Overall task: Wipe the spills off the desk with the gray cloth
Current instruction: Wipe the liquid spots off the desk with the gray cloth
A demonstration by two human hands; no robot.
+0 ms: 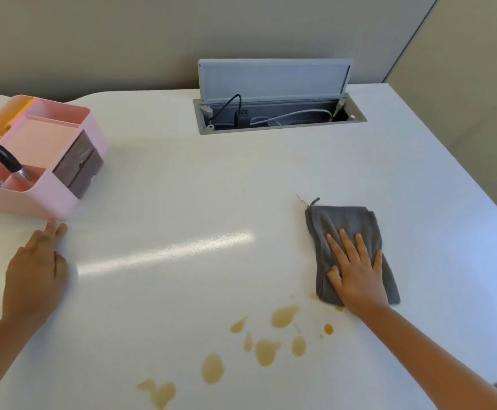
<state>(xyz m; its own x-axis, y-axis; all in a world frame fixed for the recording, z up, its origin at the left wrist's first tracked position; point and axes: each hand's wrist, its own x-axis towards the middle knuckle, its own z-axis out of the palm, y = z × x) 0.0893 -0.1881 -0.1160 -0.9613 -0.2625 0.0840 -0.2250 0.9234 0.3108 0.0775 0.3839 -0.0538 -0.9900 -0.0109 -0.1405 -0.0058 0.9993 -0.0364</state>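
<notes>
A folded gray cloth point(348, 223) lies flat on the white desk point(182, 187) at the right. My right hand point(355, 267) presses down on its near half, palm flat and fingers spread. Several brown-yellow spills point(266, 352) dot the desk in front of me, from the cloth's near edge down to the lower left; one small spot touches the cloth's corner. My left hand point(35, 270) rests flat on the desk at the left, holding nothing, its fingertips close to a pink organizer.
A pink desk organizer point(38, 155) with markers and small drawers stands at the far left. An open cable hatch point(277, 113) with its lid raised, a charger and cables sits at the back centre. The desk's right edge runs diagonally past the cloth.
</notes>
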